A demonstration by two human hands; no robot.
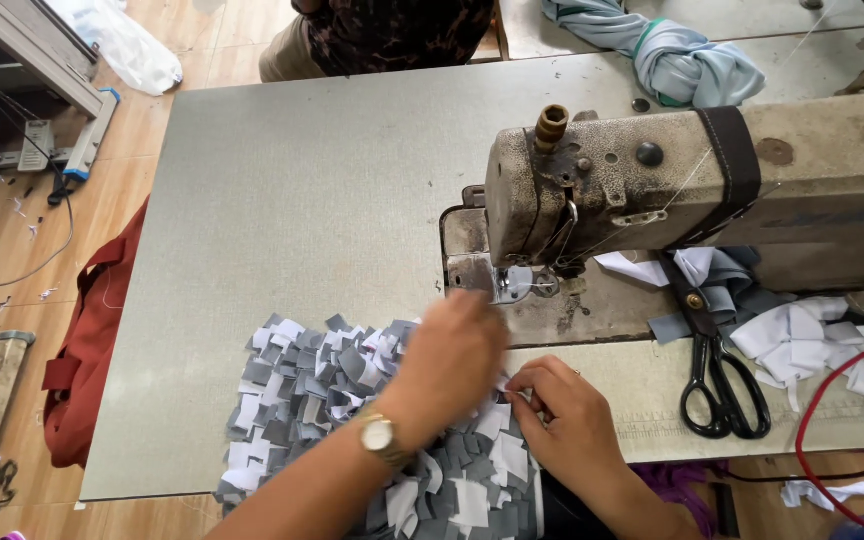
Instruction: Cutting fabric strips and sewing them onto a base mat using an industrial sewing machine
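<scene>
The left hand (452, 350) rests flat on the mat of grey and white fabric bits (352, 400) to press it down near the sewing machine (652, 190). The right hand (562, 415) pinches one bit. The mat lies on the worktop (282, 190), long side running from the person toward the needle.

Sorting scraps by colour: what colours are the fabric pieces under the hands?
Grey and white fabric pieces, overlapping in a patchwork, seen in the head view.
</scene>
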